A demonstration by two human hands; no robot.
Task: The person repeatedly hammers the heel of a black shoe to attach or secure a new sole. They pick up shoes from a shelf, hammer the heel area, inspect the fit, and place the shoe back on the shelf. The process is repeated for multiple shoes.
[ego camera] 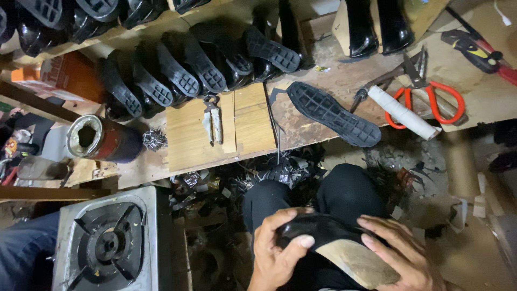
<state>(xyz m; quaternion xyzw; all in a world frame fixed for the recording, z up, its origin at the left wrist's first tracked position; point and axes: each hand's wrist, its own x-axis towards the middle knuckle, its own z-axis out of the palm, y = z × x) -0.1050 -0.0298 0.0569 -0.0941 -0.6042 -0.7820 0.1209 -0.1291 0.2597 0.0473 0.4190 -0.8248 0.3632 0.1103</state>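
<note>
left hand (277,248) grips black shoe (328,242) at toe | right hand (396,253) clasps its tan insole side | loose sole (333,113) on worktop (204,145)

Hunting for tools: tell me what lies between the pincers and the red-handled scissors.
In the head view, a loose black sole lies between the pincers and scissors.

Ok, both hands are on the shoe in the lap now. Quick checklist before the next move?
1. Left hand gripping the black shoe at its end: ok.
2. Right hand pressing on the shoe's tan underside: ok.
3. Loose black sole lying on the bench, apart from the hands: ok.
4. Pincers lying on the wooden board: ok.
5. Red-handled scissors beside the white roll: ok.
6. Gas burner lit or off: cannot tell.
</note>
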